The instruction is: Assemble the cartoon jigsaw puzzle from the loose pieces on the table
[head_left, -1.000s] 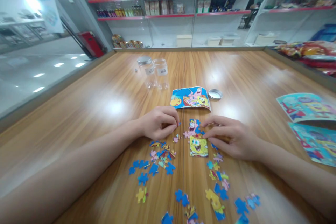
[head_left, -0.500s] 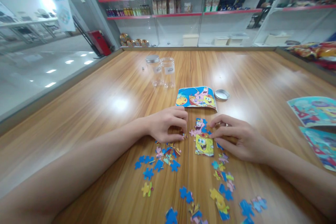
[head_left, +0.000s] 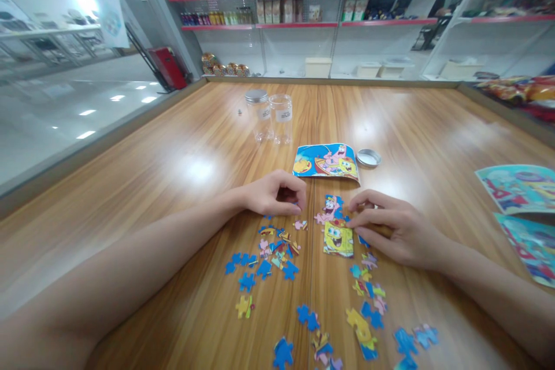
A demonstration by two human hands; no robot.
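Note:
A small joined patch of cartoon jigsaw (head_left: pixel 337 230) lies on the wooden table (head_left: pixel 173 185) in front of me. My right hand (head_left: pixel 388 230) rests at its right edge, fingers curled and pressing on the pieces. My left hand (head_left: pixel 275 193) hovers left of the patch, fingers pinched on a small blue puzzle piece. Several loose pieces (head_left: pixel 271 251) lie below my left hand, and more loose pieces (head_left: pixel 368 295) are scattered nearer to me. The reference picture (head_left: pixel 326 162) lies just beyond the patch.
Two clear jars (head_left: pixel 269 115) stand further back, one with a metal lid on; a loose lid (head_left: pixel 368 157) lies beside the picture. Two colourful sheets (head_left: pixel 520 191) lie at the right edge. Shelves with goods line the far wall.
My left hand has lifted off the table and drawn back a little with its fingers pinched. A pink piece now lies uncovered below it. My right hand has stayed put.

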